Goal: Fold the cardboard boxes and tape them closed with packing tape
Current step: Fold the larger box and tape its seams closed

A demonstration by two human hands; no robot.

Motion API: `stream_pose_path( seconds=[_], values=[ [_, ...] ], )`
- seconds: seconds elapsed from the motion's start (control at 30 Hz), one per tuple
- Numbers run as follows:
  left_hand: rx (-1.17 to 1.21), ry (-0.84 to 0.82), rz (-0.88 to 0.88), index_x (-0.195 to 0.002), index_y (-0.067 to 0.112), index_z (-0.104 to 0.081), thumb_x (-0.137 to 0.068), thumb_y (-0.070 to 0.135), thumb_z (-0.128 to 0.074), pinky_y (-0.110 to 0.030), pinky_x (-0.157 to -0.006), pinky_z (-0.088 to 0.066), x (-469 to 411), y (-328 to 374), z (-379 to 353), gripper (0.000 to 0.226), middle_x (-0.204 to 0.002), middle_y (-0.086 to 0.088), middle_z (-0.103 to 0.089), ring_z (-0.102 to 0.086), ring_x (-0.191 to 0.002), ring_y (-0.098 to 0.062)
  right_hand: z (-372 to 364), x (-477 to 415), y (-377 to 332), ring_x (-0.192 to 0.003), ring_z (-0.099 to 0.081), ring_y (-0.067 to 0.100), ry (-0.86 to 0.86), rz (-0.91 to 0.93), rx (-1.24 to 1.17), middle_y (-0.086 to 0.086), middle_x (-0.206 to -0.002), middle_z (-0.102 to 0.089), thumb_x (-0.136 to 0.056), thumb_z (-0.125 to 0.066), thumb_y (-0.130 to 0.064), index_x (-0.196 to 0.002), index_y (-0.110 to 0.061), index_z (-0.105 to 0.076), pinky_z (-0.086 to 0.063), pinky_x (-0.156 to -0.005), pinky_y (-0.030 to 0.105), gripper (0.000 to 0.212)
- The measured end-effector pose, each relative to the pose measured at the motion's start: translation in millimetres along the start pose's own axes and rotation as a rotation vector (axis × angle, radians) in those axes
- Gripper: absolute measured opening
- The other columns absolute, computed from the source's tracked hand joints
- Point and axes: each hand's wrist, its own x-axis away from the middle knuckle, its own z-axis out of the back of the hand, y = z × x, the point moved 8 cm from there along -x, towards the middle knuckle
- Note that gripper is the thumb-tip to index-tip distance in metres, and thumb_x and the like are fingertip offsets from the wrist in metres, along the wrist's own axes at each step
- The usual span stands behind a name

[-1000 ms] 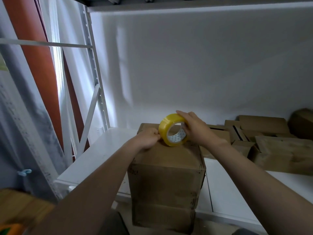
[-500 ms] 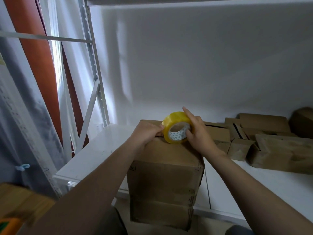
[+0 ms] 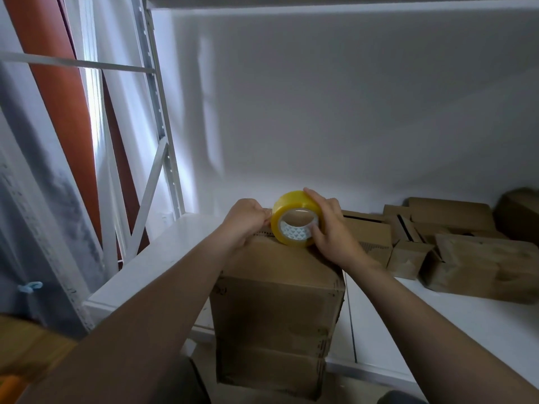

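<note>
Tape roll (image 3: 294, 218) stands on edge at 12 o'clock of the box (image 3: 277, 301) top. Right hand (image 3: 329, 231) grip wraps the roll from 3 o'clock. Left hand (image 3: 248, 221) pinches at its 9 o'clock, likely the tape end. Roll probably light, rigid, slick: hold rim and core.

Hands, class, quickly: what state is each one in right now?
Left hand: fingers curled, pinching the edge of the tape roll, atop the cardboard box.
Right hand: closed, gripping the tape roll.
</note>
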Motion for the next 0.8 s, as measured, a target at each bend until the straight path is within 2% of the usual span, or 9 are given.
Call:
stream_pose_path(
  seconds=[0.07,0.2,0.3,0.4,0.47,0.53,0.6,0.7,0.8],
  values=[
    [-0.031,-0.002,0.039,-0.079,0.012,-0.054,-0.098,0.011,-0.057,-0.032,-0.066,-0.044,0,-4,5,0.019,-0.084,-0.007,-0.059,-0.055,-0.078,-0.020,-3,-8,-8,-0.103,-0.052,0.011,-0.030,0.030,0.068,-0.004,-0.129,-0.031,-0.103,-0.047,-0.007,-0.152,-0.048,-0.022,-0.053,-0.091,0.028,0.069],
    [0.014,-0.043,0.130,-0.088,0.012,-0.057,-0.101,0.012,-0.052,-0.033,-0.073,-0.048,-6,-18,11,0.013,-0.089,-0.007,-0.073,-0.068,-0.099,-0.023,-8,-21,-14,-0.105,-0.053,0.022,-0.039,0.024,0.145,0.000,-0.130,-0.033,-0.099,-0.048,-0.003,-0.151,-0.047,-0.027,-0.054,-0.091,0.033,0.070],
    [0.045,-0.024,0.134,-0.094,0.009,-0.061,-0.102,0.015,-0.047,-0.032,-0.072,-0.048,-10,-25,13,0.016,-0.081,-0.003,-0.077,-0.071,-0.092,-0.020,-12,-19,-9,-0.109,-0.048,0.015,0.032,-0.039,0.053,0.000,-0.131,-0.038,-0.098,-0.056,-0.007,-0.151,-0.045,-0.033,-0.051,-0.095,0.031,0.068],
    [0.048,-0.009,0.113,-0.100,0.004,-0.064,-0.102,0.015,-0.043,-0.031,-0.064,-0.046,-13,-28,14,0.024,-0.073,-0.003,-0.077,-0.072,-0.077,-0.019,-22,-13,1,-0.112,-0.049,0.020,0.053,-0.063,0.025,-0.002,-0.124,-0.040,-0.097,-0.061,-0.014,-0.150,-0.056,-0.025,-0.049,-0.098,0.038,0.077],
    [0.049,-0.034,0.098,-0.099,0.001,-0.063,-0.103,0.013,-0.046,-0.031,-0.060,-0.042,-15,-28,12,0.021,-0.075,-0.006,-0.077,-0.073,-0.076,-0.022,-24,-15,-2,-0.108,-0.050,0.022,0.032,-0.029,0.057,-0.002,-0.122,-0.039,-0.099,-0.057,-0.016,-0.149,-0.059,-0.021,-0.049,-0.097,0.040,0.075],
    [0.060,-0.033,0.093,-0.091,0.002,-0.060,-0.100,0.008,-0.053,-0.032,-0.059,-0.044,-16,-29,16,0.013,-0.084,-0.014,-0.077,-0.073,-0.080,-0.026,-22,-21,-8,-0.103,-0.051,0.019,-0.001,-0.005,0.091,-0.003,-0.120,-0.037,-0.100,-0.052,-0.013,-0.148,-0.056,-0.024,-0.050,-0.094,0.035,0.070],
    [0.090,0.003,0.096,-0.089,0.005,-0.055,-0.098,0.004,-0.058,-0.030,-0.063,-0.054,-14,-32,26,0.010,-0.094,-0.018,-0.074,-0.073,-0.085,-0.026,-18,-27,-13,-0.104,-0.049,0.017,-0.036,0.013,0.118,-0.003,-0.120,-0.035,-0.100,-0.052,-0.007,-0.149,-0.050,-0.032,-0.048,-0.093,0.029,0.068],
    [0.174,0.008,0.103,-0.099,0.004,-0.053,-0.103,0.007,-0.053,-0.027,-0.061,-0.059,-15,-40,37,0.006,-0.095,-0.015,-0.072,-0.072,-0.083,-0.021,-16,-33,-16,-0.107,-0.046,0.016,-0.052,0.031,0.128,-0.003,-0.121,-0.035,-0.099,-0.052,-0.004,-0.148,-0.046,-0.038,-0.048,-0.094,0.026,0.067],
    [0.203,0.005,0.112,-0.111,-0.002,-0.058,-0.104,0.012,-0.053,-0.029,-0.065,-0.062,-21,-49,40,0.016,-0.095,-0.014,-0.075,-0.074,-0.086,-0.023,-20,-28,-12,-0.108,-0.045,0.007,-0.013,-0.011,0.044,-0.005,-0.128,-0.037,-0.098,-0.050,0.001,-0.148,-0.047,-0.037,-0.043,-0.085,0.009,0.071]
  ],
)
